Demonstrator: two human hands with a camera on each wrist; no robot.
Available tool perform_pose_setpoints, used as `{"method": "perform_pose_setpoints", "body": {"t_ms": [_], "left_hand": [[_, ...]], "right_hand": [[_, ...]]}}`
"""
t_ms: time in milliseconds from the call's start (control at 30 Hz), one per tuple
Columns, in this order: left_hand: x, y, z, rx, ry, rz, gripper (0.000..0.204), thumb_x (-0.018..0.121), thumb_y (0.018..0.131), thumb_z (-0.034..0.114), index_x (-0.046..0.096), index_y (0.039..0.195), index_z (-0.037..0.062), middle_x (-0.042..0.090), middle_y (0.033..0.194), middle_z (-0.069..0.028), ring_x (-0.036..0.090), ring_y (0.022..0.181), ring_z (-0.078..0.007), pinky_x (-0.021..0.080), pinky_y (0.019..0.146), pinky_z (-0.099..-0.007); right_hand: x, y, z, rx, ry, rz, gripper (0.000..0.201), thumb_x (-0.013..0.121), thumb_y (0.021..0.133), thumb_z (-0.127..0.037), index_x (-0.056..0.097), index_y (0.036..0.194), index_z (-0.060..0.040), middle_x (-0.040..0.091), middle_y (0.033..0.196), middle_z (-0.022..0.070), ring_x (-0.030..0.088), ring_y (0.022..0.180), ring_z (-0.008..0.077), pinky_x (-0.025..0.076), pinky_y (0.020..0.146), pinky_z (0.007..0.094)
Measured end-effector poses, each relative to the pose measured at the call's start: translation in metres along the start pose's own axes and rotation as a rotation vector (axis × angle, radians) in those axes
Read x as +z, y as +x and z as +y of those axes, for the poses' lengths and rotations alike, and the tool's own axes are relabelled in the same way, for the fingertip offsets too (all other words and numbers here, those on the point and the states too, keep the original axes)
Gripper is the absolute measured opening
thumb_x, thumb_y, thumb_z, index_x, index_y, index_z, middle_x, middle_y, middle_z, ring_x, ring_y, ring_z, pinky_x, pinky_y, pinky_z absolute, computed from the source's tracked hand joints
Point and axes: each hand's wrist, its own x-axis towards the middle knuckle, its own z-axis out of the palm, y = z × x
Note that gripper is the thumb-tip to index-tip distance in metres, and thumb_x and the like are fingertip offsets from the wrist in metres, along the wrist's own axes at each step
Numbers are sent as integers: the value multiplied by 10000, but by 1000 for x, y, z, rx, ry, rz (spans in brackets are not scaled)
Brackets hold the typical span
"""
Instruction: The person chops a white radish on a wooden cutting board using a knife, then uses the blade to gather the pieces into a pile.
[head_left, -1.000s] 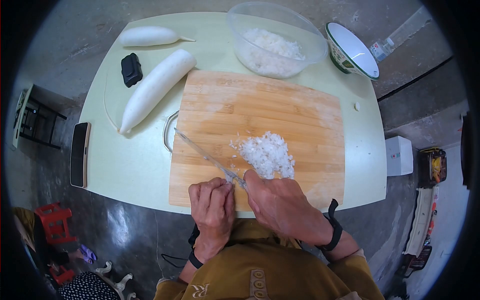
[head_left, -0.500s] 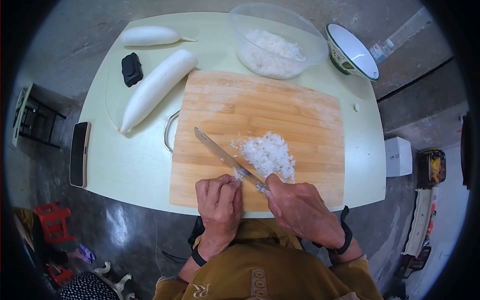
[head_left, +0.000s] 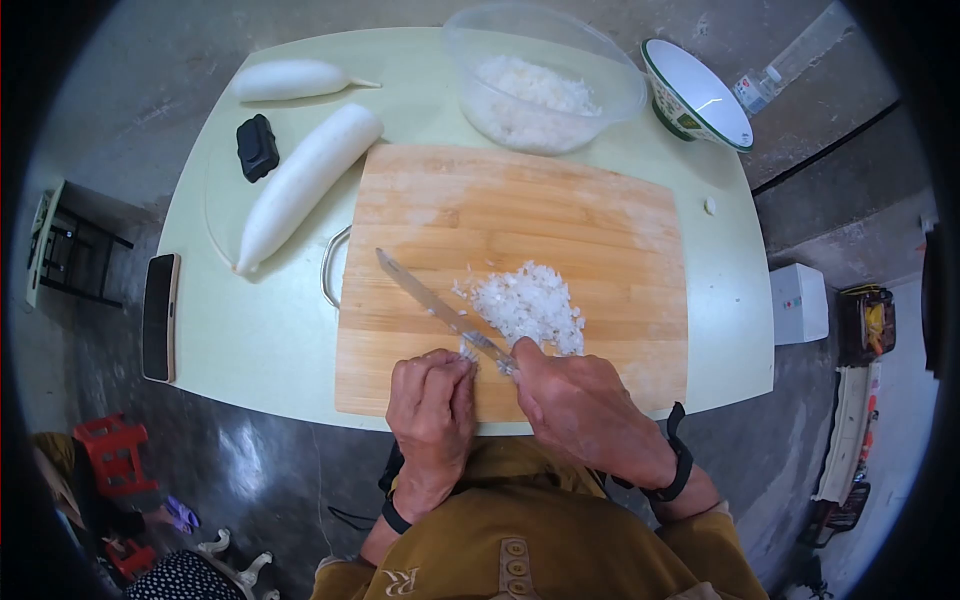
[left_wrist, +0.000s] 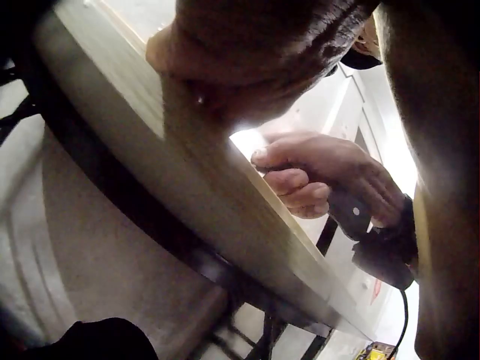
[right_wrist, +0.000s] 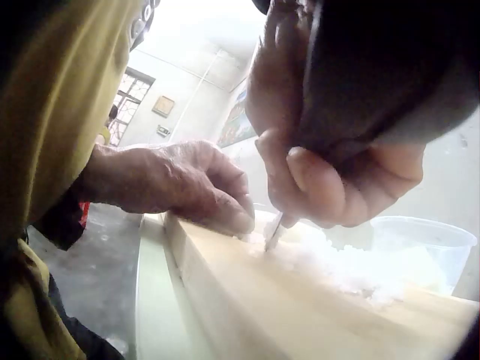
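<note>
My right hand [head_left: 585, 405] grips the handle of a knife [head_left: 432, 302], its blade slanting up and left over the wooden cutting board [head_left: 420, 200]. Small white bits cling to the blade near the handle. At the board's front edge my left hand [head_left: 432, 410] has its fingers curled over white radish strips [head_left: 468, 348], mostly hidden beneath them, right beside the blade. Just beyond the knife lies a heap of chopped white radish [head_left: 530, 305]. The right wrist view has the left hand's fingertips [right_wrist: 238, 219] down on the board close to the blade.
Two whole white radishes, a large one [head_left: 310, 185] and a smaller one [head_left: 290, 80], lie at the left with a black case [head_left: 258, 148] and a phone [head_left: 160, 317]. Behind the board stand a clear plastic bowl [head_left: 625, 100] holding shredded radish and a green-rimmed bowl [head_left: 705, 95].
The knife and right hand shifted right, then slightly back left, the blade turning to show more of its flat side. My left hand moved a little right, then slightly back, staying by the blade.
</note>
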Motion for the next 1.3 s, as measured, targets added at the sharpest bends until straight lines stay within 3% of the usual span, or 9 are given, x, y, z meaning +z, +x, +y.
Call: {"method": "perform_pose_setpoints", "body": {"t_ms": [500,800,1000,1300], "left_hand": [[0,0,0,27,48,16,218,744,692,-81,659,871,11,638,889,-104,562,788,-279,458,681,-353],[-1,2,1,14,29,2,204,738,689,-90,637,842,-1,638,864,-129,589,770,-291,480,659,-360],[0,0,-1,20,26,19,193,740,698,-85,635,837,-2,638,844,-126,599,767,-286,488,655,-352],[1,0,-1,49,39,27,214,727,688,-103,631,847,2,641,839,-127,598,767,-288,483,661,-351]], "right_hand": [[-6,-8,-4,-3,51,-91,224,622,797,-32,466,947,24,585,563,156,629,536,344,456,450,429],[1,1,-3,-35,53,3,193,618,823,-46,456,902,20,551,534,156,596,497,345,430,437,442],[-6,-11,-9,50,39,-95,196,611,833,-42,436,903,9,554,544,167,604,531,368,432,447,451],[5,-5,-11,29,112,-66,228,621,806,-27,435,924,29,567,567,173,605,549,373,440,461,454]]}}
